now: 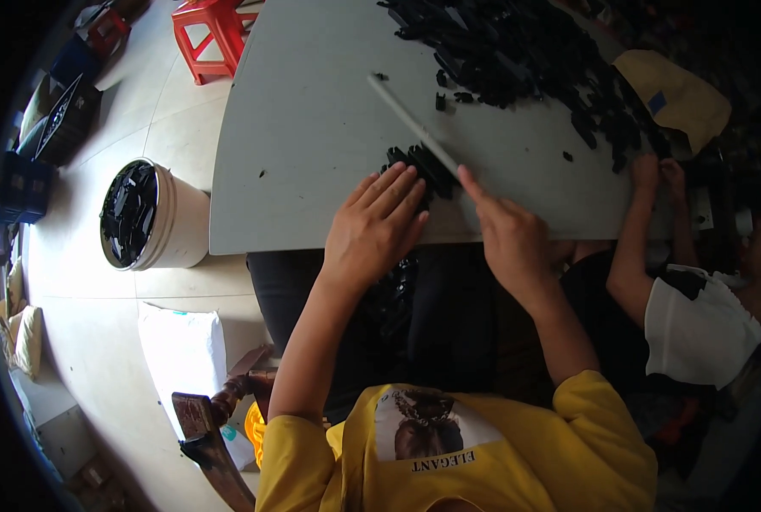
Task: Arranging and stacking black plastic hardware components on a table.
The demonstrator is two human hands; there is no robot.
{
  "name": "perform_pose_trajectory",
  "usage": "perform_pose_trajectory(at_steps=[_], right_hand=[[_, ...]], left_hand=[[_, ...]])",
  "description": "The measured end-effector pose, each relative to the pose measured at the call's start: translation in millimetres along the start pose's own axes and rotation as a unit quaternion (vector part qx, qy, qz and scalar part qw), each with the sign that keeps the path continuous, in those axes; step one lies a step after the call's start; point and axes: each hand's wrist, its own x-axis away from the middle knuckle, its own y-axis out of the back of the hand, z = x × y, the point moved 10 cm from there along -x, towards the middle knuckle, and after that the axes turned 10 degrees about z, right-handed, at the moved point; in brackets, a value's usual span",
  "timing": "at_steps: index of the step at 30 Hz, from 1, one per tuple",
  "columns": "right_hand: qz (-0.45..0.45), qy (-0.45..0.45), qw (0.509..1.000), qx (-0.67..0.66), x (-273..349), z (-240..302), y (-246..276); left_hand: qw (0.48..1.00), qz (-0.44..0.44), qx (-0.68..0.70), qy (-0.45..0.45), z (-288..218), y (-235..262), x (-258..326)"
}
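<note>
My left hand (374, 224) lies flat, fingers together, on a small bunch of black plastic pieces (420, 167) near the front edge of the grey table (312, 128). My right hand (508, 232) holds the near end of a long grey stick (410, 121), which slants away to the upper left across the table and rests against the same bunch. A big heap of black pieces (517, 51) covers the far right of the table.
A white bucket (154, 218) filled with black pieces stands on the floor at the left. A red stool (214, 34) is beyond the table. Another person's hands (658, 175) rest on the table edge at right, beside a tan bag (679, 94).
</note>
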Motion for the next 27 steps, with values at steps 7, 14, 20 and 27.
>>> perform_pose_trajectory(at_steps=[7, 14, 20, 27], right_hand=[[-0.167, 0.125, 0.966, -0.151, -10, 20, 42], [0.002, 0.004, 0.996, 0.093, 0, 27, 3], [-0.05, 0.051, 0.997, 0.001, -4, 30, 14], [-0.127, 0.1, 0.986, -0.036, 19, 45, 36]], left_hand=[[0.999, -0.026, -0.015, -0.017, -2, 5, 6], [0.997, -0.066, -0.034, -0.035, -4, 6, 10], [0.995, -0.085, -0.03, -0.049, -7, 19, 14], [0.993, -0.097, -0.02, -0.06, -8, 21, 43]])
